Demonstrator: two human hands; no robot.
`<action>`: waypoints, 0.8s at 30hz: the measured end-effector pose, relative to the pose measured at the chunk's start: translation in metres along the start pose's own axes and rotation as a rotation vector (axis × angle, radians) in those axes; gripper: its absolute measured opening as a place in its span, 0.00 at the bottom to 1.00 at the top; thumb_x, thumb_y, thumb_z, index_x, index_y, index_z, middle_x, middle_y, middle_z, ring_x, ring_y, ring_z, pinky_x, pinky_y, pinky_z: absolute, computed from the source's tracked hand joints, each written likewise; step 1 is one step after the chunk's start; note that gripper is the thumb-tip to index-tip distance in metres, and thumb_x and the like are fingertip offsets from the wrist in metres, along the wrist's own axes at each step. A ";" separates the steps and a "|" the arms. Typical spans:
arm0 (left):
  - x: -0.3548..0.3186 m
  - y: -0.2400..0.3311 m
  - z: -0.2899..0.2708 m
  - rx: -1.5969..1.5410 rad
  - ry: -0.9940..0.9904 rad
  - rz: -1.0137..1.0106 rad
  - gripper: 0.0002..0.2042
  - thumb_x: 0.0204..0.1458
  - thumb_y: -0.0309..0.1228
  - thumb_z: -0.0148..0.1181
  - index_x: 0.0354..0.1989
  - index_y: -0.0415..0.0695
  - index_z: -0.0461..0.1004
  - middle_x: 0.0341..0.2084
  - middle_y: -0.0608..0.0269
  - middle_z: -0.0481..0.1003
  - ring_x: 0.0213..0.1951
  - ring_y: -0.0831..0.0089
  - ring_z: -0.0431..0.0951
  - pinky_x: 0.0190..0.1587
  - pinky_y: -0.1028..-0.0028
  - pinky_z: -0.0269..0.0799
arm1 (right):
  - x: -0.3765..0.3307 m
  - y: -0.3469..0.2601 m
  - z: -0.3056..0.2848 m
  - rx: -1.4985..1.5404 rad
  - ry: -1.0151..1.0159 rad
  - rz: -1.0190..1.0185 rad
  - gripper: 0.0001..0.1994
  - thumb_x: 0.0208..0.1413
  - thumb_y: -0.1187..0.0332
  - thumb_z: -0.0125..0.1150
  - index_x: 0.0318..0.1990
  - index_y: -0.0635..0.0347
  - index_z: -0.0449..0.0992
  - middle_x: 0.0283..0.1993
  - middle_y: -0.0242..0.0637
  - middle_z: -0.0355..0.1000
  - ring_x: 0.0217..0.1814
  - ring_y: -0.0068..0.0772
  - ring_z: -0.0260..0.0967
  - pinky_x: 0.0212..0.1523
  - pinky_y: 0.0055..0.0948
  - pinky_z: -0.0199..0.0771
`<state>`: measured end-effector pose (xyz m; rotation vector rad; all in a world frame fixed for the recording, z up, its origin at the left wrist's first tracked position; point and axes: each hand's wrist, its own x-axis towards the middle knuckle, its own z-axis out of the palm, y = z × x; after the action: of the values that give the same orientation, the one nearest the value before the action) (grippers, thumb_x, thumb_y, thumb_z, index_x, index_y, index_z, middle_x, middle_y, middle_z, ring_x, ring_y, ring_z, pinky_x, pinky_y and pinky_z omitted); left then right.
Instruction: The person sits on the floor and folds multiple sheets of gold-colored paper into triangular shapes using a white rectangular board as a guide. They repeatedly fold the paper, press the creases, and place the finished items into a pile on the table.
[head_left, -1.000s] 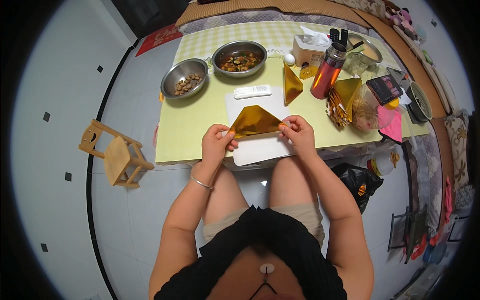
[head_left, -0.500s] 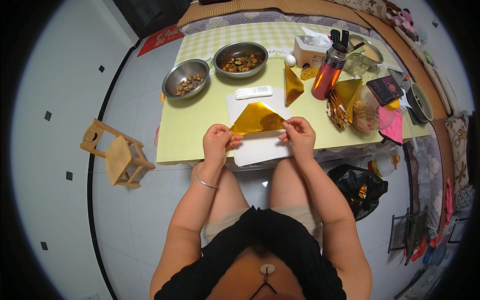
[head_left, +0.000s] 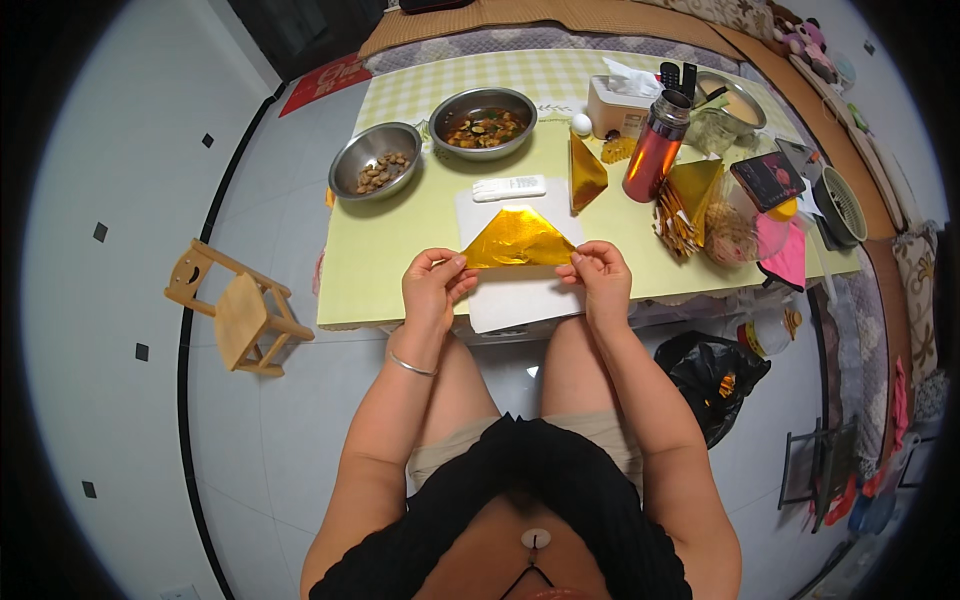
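Gold foil sheet (head_left: pixel 518 241), glossy, creased, roughly trapezoidal, ends pinched by left hand (head_left: pixel 434 283) and right hand (head_left: pixel 602 281)

At the frame's centre, the folded foil sheet (head_left: pixel 520 240) is bright metallic gold; the pad (head_left: pixel 515 300) below it is white. The tablecloth (head_left: pixel 380 250) is pale yellow-green — checked green and white toward the top. At upper right, the flask (head_left: pixel 655 155) is mostly shiny orange-red; at right, a cloth (head_left: pixel 787 252) is hot pink. The mat (head_left: pixel 322 84) at upper left is red — the chair (head_left: pixel 240 312) at left, light tan.
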<state>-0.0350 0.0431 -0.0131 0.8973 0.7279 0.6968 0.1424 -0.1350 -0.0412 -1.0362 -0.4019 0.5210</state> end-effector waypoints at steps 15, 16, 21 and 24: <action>-0.004 -0.003 -0.009 0.190 -0.136 0.303 0.09 0.56 0.20 0.64 0.45 0.32 0.79 0.35 0.57 0.82 0.35 0.73 0.82 0.41 0.75 0.81 | -0.016 -0.024 0.003 -0.070 -0.033 0.010 0.08 0.67 0.74 0.57 0.48 0.70 0.74 0.39 0.40 0.79 0.38 0.32 0.82 0.37 0.22 0.82; -0.005 -0.001 -0.007 0.173 -0.144 0.311 0.09 0.56 0.20 0.65 0.44 0.32 0.80 0.35 0.58 0.82 0.35 0.74 0.82 0.41 0.75 0.81 | -0.014 -0.025 0.000 -0.100 -0.061 0.085 0.09 0.67 0.74 0.57 0.49 0.70 0.75 0.39 0.41 0.79 0.38 0.32 0.82 0.37 0.21 0.82; 0.001 0.002 -0.015 0.498 -0.222 0.270 0.09 0.53 0.18 0.67 0.43 0.34 0.82 0.32 0.61 0.82 0.34 0.77 0.80 0.42 0.77 0.77 | -0.006 -0.035 -0.023 -0.259 -0.146 0.208 0.08 0.64 0.76 0.60 0.47 0.68 0.78 0.38 0.38 0.80 0.33 0.27 0.81 0.31 0.19 0.79; 0.001 0.013 -0.004 0.622 -0.339 0.129 0.07 0.52 0.19 0.67 0.39 0.34 0.83 0.30 0.62 0.82 0.33 0.78 0.79 0.40 0.79 0.75 | -0.010 -0.053 -0.024 -0.390 -0.158 0.120 0.06 0.63 0.77 0.60 0.43 0.69 0.80 0.35 0.37 0.79 0.29 0.24 0.79 0.28 0.18 0.78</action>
<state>-0.0402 0.0514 -0.0032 1.5993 0.5885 0.4098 0.1586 -0.1796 -0.0054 -1.4058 -0.5998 0.6502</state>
